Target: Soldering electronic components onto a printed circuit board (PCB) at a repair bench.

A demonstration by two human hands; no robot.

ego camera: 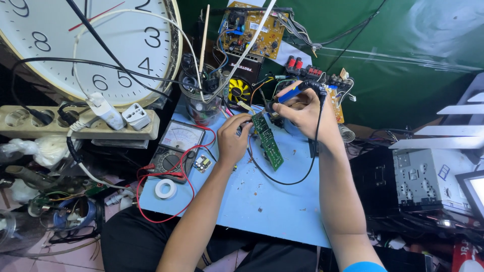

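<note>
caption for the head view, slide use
Left hand steadies a green circuit board on a blue mat while right hand applies a soldering iron.

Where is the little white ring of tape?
The white tape ring lies on the blue board's left edge, just below the meter, inside the red wire's loop.
</note>
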